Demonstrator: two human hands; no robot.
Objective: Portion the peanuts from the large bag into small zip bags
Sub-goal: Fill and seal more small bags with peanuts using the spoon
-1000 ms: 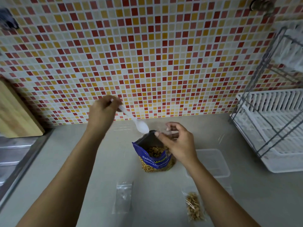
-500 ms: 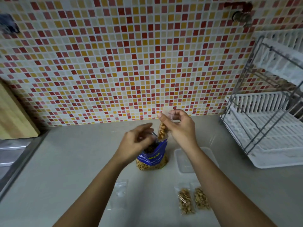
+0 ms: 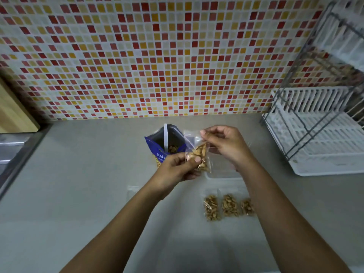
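The large blue peanut bag (image 3: 155, 149) stands open on the grey counter, with a white plastic spoon (image 3: 165, 137) standing in it. Just right of it I hold a small clear zip bag (image 3: 197, 152) partly filled with peanuts. My left hand (image 3: 178, 167) pinches its lower part; my right hand (image 3: 224, 143) pinches its top edge. Three filled small bags (image 3: 229, 205) lie in a row on the counter below my right wrist, the rightmost partly hidden by my forearm.
A clear plastic container (image 3: 222, 172) sits under my right hand. An empty zip bag (image 3: 133, 191) lies by my left forearm. A white dish rack (image 3: 319, 134) stands at the right, a wooden board (image 3: 13, 115) and steel sink edge (image 3: 11, 154) at the left.
My left hand let go of the spoon, which now stands in the large bag, and took hold of the small bag's lower part. The view shifted, bringing a third filled bag into sight.
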